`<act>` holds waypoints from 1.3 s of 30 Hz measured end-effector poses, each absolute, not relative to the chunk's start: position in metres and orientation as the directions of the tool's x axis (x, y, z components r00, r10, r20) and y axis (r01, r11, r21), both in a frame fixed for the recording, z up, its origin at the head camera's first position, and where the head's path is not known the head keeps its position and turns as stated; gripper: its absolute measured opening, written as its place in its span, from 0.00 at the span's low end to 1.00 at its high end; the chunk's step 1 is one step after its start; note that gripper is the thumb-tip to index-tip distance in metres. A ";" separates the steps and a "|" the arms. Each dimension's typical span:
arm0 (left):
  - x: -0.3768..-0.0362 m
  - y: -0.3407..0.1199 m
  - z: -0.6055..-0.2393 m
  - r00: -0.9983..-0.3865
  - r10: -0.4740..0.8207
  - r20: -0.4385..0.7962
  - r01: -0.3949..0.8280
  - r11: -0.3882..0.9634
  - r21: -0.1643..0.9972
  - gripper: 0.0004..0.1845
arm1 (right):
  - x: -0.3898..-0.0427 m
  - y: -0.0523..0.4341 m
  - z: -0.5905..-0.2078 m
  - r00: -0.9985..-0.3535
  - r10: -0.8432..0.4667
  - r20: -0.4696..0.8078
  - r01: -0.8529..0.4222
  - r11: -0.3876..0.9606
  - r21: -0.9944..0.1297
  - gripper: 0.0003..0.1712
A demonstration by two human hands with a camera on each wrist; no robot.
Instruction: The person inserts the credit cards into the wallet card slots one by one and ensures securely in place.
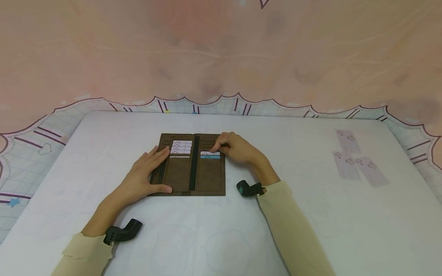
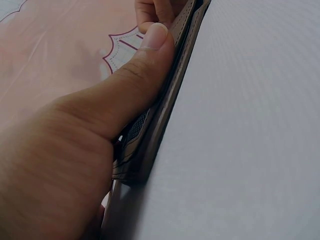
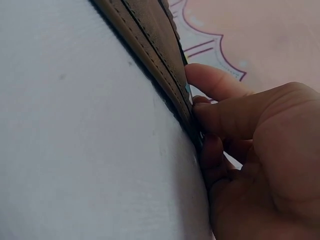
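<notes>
Your right hand [image 1: 238, 148], centre of the head view, had its fingers bent, thumb and forefinger close together at the white card [image 1: 207, 153] in the right half of the open brown wallet [image 1: 177, 176]; I could not tell whether they pinched that card or only pressed on it; a skewed push there could have buckled the card or caught its corner on the slot lip; the blue card [image 1: 210, 156] showed just below it, so a low fingertip could have snagged that one too.

Your left hand [image 1: 141, 176] lay spread over the wallet's left side, thumb at the lower edge, well apart from the fingers; a light hold there risked the wallet sliding on the smooth white tabletop [image 1: 310, 230] under a firm push from your right.

The wallet sat just left of the frame's middle; the stacked cards [image 1: 181, 147] in its left half lay near your left fingertips, where a slip could have nudged them out of line; farther out, three loose cards [image 1: 347, 141] lay at the right of the frame, two overlapping slightly or touching; flat as they were, they could have proved hard to lift by an edge.
</notes>
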State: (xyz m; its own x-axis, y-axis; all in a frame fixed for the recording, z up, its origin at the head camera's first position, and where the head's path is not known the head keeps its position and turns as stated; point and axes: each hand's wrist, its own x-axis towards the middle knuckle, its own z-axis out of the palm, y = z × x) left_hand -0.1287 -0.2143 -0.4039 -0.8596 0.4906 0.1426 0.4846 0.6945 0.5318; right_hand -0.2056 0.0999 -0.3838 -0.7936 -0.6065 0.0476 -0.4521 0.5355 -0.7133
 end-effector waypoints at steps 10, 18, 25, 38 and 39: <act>-0.126 -0.215 -0.398 -0.868 0.484 0.115 0.463 0.703 0.540 0.57 | -0.201 0.119 -0.368 -0.831 -0.554 0.037 -0.399 0.549 -0.735 0.14; -0.127 -0.214 -0.398 -0.863 0.491 0.120 0.472 0.696 0.542 0.57 | -0.189 0.190 -0.354 -0.893 -0.439 0.096 -0.361 0.574 -0.735 0.14; -0.127 -0.215 -0.399 -0.864 0.487 0.126 0.472 0.698 0.538 0.57 | -0.173 0.255 -0.347 -0.933 -0.319 0.170 -0.332 0.572 -0.750 0.16; -0.127 -0.215 -0.399 -0.870 0.482 0.104 0.455 0.704 0.546 0.58 | -0.126 0.340 -0.358 -0.996 -0.089 0.030 -0.089 0.792 -0.604 0.22; -0.127 -0.215 -0.398 -0.869 0.484 0.106 0.457 0.701 0.548 0.58 | -0.123 0.346 -0.358 -0.996 -0.081 0.025 -0.080 0.798 -0.598 0.22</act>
